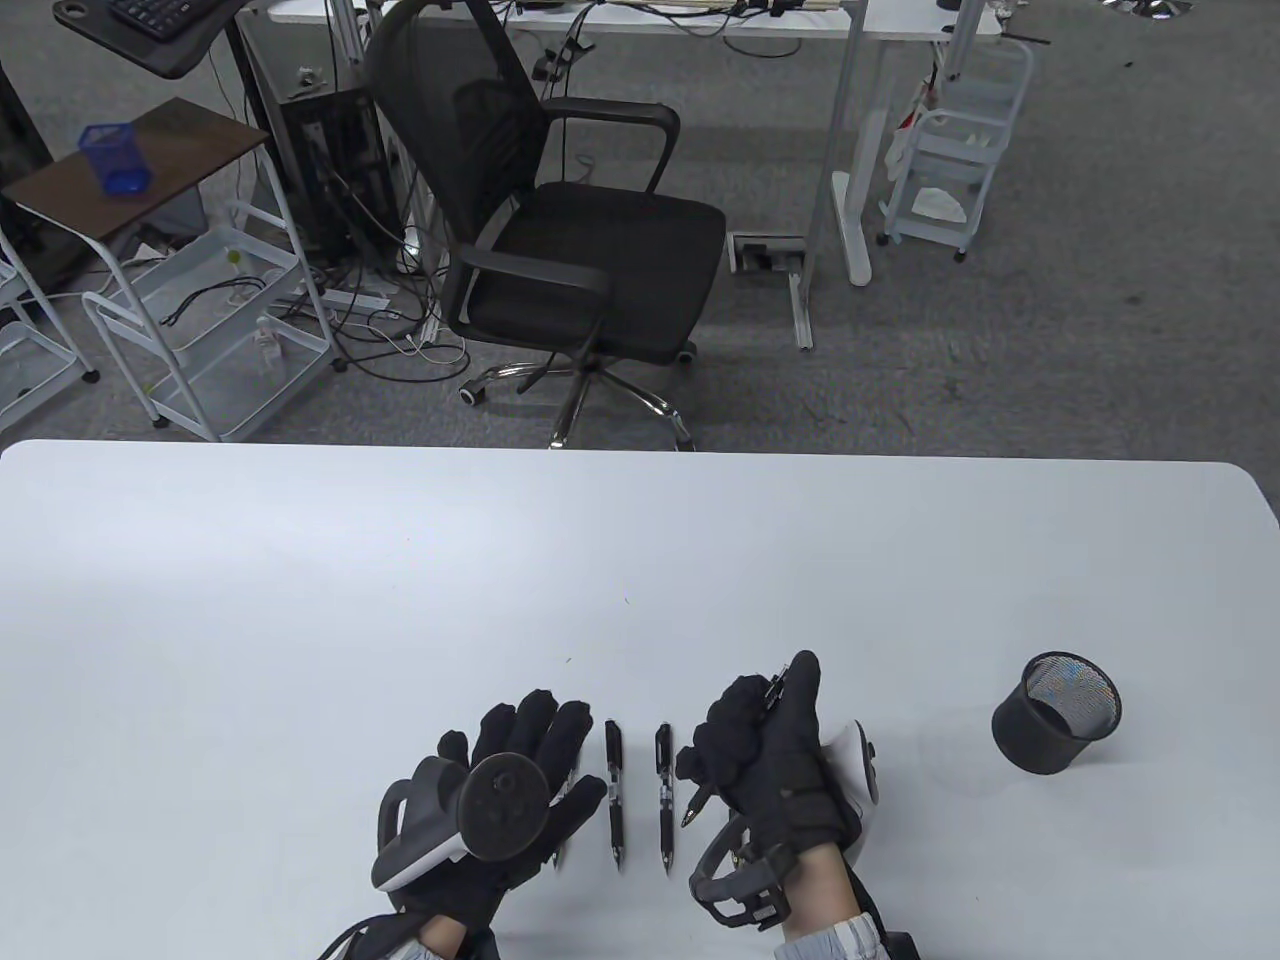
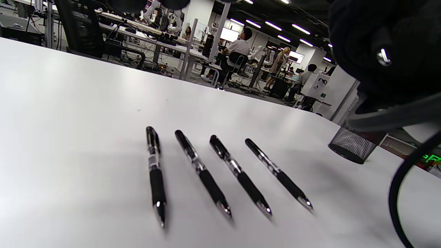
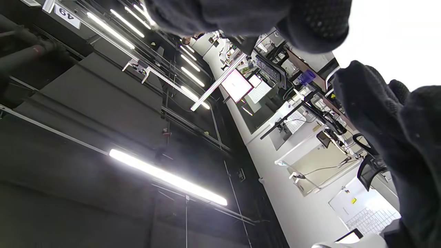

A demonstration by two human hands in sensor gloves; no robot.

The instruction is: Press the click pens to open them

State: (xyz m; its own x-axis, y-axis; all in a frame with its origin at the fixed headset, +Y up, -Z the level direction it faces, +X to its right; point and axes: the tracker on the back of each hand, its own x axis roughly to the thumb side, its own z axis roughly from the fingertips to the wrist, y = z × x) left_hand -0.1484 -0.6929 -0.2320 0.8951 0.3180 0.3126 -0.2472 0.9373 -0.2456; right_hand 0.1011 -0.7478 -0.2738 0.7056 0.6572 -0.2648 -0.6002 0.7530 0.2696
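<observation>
1. The right hand (image 1: 765, 750) is raised off the tabletop (image 1: 300, 600), fingers curled round a click pen (image 1: 697, 803). That pen's writing tip pokes out below the fist toward the person, and its clip end shows at the top beside the thumb (image 1: 800, 690).
2. The held pen's long axis runs near to far along the fist, so the button end lies right at the thumb. In my judgement the coming press is a short thumb push down that axis, needing no help from the other hand.
3. The left hand (image 1: 520, 770) lies flat with fingers straight, holding nothing and resting on or just above the tabletop.
4. The left wrist view shows 4 pens (image 2: 220, 172) lying side by side, tips toward the person. In the table view 2 (image 1: 640, 790) lie bare between the hands; the others are probably under the left fingers, though only a sliver shows.
5. A black mesh cup (image 1: 1057, 712) stands well apart to the right, nearer the right hand.
</observation>
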